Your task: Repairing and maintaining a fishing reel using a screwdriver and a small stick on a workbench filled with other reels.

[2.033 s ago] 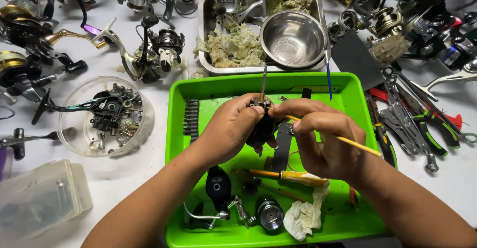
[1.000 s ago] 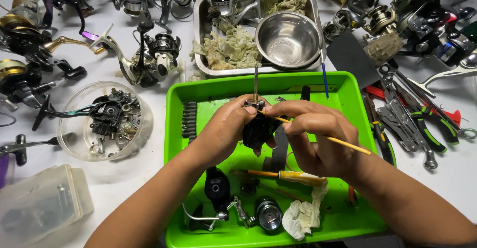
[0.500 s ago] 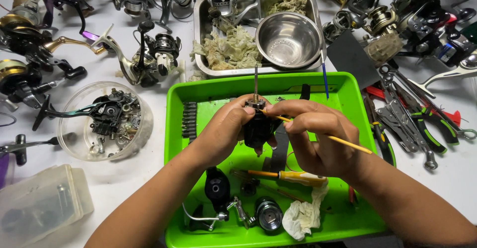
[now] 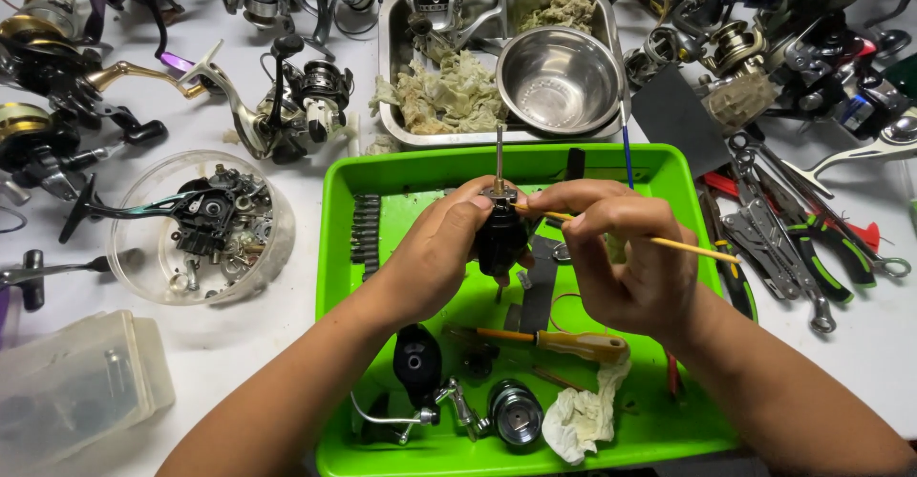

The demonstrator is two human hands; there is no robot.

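My left hand grips a black fishing reel body with a metal shaft sticking straight up, held over the green tray. My right hand pinches a thin yellow stick whose tip touches the top of the reel body at the shaft's base. Below the hands in the tray lie an orange-handled screwdriver, a crumpled white rag, a black spool and a round metal reel part.
A steel tray behind holds a steel bowl, greasy rags and a reel. A clear round tub of black reel parts stands at left. Several reels crowd the back; pliers and tools lie at right. A clear plastic box sits bottom left.
The reel body and both hands have shifted slightly; the stick's tip has come up to the shaft base. Otherwise little differs.
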